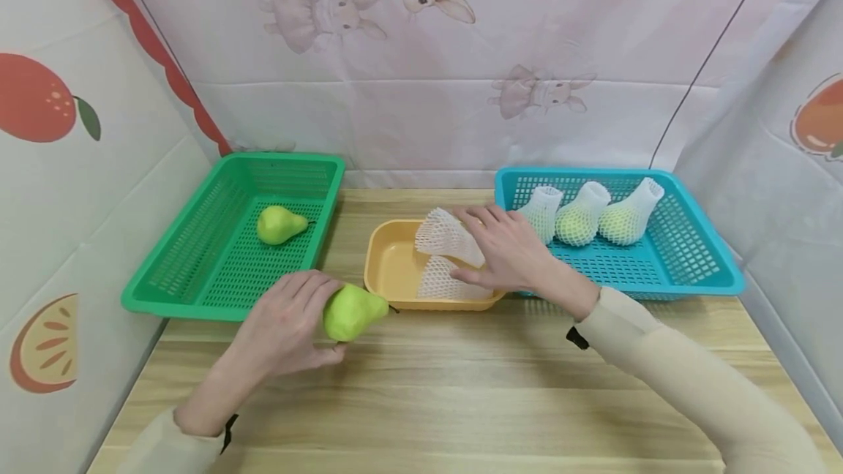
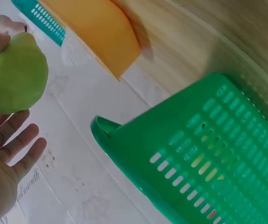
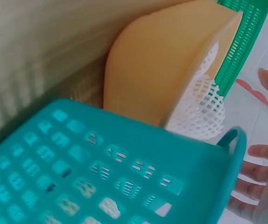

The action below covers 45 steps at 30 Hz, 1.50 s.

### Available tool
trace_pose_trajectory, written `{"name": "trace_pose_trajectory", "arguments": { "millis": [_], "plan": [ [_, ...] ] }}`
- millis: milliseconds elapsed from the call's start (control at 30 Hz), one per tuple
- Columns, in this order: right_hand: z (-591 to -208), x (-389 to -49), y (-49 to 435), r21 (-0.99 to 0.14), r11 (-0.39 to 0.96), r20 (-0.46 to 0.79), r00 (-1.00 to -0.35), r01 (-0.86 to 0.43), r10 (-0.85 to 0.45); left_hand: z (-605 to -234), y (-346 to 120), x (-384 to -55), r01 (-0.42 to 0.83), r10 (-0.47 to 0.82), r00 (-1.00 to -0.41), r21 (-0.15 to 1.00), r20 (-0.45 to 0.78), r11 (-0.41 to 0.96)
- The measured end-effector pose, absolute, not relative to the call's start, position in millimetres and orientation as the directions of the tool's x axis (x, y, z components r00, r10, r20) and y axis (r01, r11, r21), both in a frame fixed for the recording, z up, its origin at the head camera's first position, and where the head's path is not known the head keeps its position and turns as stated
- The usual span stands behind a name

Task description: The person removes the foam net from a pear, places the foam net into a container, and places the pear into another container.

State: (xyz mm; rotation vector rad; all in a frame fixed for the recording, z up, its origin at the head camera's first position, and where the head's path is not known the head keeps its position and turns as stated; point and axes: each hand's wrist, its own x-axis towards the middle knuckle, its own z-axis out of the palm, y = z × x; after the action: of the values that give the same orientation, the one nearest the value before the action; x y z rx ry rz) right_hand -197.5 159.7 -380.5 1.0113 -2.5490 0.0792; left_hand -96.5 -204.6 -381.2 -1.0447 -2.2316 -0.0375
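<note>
In the head view my left hand [image 1: 285, 324] holds a green pear [image 1: 352, 313] over the table, just in front of the green basket. The left wrist view shows the pear [image 2: 21, 74] between thumb and fingers, its stem upward. My right hand [image 1: 508, 249] is over the right end of a yellow tray [image 1: 394, 262], its fingers spread. Two white foam nets lie in that tray: the upper foam net [image 1: 443, 234] sits right at the right fingertips, and the lower foam net [image 1: 437, 280] is partly under the thumb.
A green basket [image 1: 227, 306] at left contains one pear [image 1: 279, 225]. At right stands a blue basket [image 1: 705, 240] with several foam-wrapped pears [image 1: 582, 214]. The wooden table [image 1: 421, 386] ends at a pink curtain [image 1: 421, 130] behind, with printed white walls at both sides.
</note>
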Motion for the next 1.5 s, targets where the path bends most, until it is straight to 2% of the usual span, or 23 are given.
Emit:
{"name": "trace_pose_trajectory", "arguments": {
  "millis": [133,633,1133,1333,1500],
  "plan": [
    [-384.3,-186.7,165.6,0.117,0.732,0.423,-0.634,-0.671,-0.648,-379.7,-208.5,-100.2,0.694,0.681,-0.462,-0.248,0.568,0.676],
    [-396.4,-155.3,188.9,0.161,0.767,0.481,-0.629,-0.621,-0.611,-367.0,-228.7,-117.7,0.702,0.697,-0.5,-0.231,0.515,0.674],
    [-408.8,-129.0,219.2,0.136,0.799,0.514,-0.648,-0.586,-0.562,-343.8,-248.6,-144.3,0.731,0.778,-0.452,-0.32,0.436,0.603],
    [-412.5,-121.3,226.5,0.112,0.819,0.525,-0.666,-0.563,-0.53,-335.6,-259.7,-155.7,0.737,0.78,-0.43,-0.322,0.454,0.594],
    [-415.0,-116.1,234.1,0.097,0.829,0.522,-0.681,-0.551,-0.514,-328.7,-269.7,-163.6,0.737,0.776,-0.434,-0.314,0.458,0.598]
  ]
}}
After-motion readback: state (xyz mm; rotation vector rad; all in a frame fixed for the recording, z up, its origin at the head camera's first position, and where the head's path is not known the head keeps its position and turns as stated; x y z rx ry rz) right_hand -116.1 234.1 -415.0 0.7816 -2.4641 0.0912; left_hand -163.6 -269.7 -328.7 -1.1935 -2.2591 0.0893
